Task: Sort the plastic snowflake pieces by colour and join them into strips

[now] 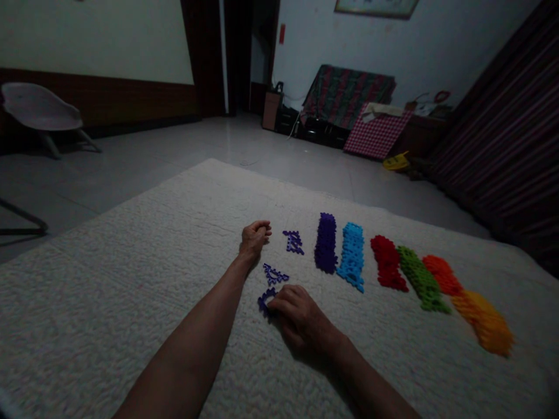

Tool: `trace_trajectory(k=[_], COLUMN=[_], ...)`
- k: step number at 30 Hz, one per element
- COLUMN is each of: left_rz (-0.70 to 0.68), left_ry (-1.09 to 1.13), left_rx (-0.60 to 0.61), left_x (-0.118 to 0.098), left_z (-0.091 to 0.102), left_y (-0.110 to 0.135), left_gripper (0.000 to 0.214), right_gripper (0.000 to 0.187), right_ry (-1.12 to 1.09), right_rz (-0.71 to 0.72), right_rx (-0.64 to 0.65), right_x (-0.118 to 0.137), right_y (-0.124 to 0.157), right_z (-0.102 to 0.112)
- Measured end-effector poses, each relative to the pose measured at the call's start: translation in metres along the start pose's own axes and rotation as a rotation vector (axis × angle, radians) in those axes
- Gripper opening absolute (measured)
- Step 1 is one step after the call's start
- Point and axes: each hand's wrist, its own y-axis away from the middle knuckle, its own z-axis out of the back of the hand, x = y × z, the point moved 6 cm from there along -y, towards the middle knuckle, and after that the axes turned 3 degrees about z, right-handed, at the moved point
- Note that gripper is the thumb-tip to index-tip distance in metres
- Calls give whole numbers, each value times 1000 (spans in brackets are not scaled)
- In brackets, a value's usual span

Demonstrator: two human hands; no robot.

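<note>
"How far along?"
"Six coloured rows (351,253) are laid out; three purple pieces (282,278) lie unjoined on the mat (192,233)."
"Holding what?"
"Right hand (299,317) pinches the purple ring (262,304); left hand (254,237) is curled, contents hidden."

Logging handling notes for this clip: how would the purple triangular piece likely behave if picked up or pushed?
The purple triangular piece is probably light, being a slim frame around an open middle. Lying flat, it seems unlikely to roll or tip. Its knobbed edges may catch slightly on the textured pale mat.
</note>
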Motion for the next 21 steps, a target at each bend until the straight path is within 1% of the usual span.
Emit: trace_trajectory(k=[2,4,6,8,10,12,13,15,16,18,21], left_rz=[-5,-11,-16,-19,-23,-31,-35,-41,-41,-38,-32], left_ry=[2,8,10,6,1,-4,-8,-17,-20,-23,-20], left_rx=[3,10,16,19,17,14,12,17,21,25,22], left_x=[2,4,4,3,1,0,0,0,0,1,2], left_z=[0,1,0,0,0,0,1,1,1,2,2], left_y=[-2,-3,-3,-2,-1,0,1,0,0,-1,-2], left_gripper=[30,31,31,31,31,31,31,31,31,31,31], right_gripper=[24,21,21,25,32,36,36,35,33,32,33], right_ry=[24,75,113,100,74,86,110,168,192,223,242], right_rz=[23,51,76,77,11,-120,-193,-316,-356,-393,-400], right_rx=[-6,-39,-127,-248,-375,-475,-506,-516,-506,-474,-393], right_x=[-4,-10,-17,-26,-38,-53,-60,-71,-74,-77,-74], right_y=[2,4,8,13,19,27,31,37,39,41,39], right_z=[-5,-8,-6,4,18,31,36,42,43,43,40])
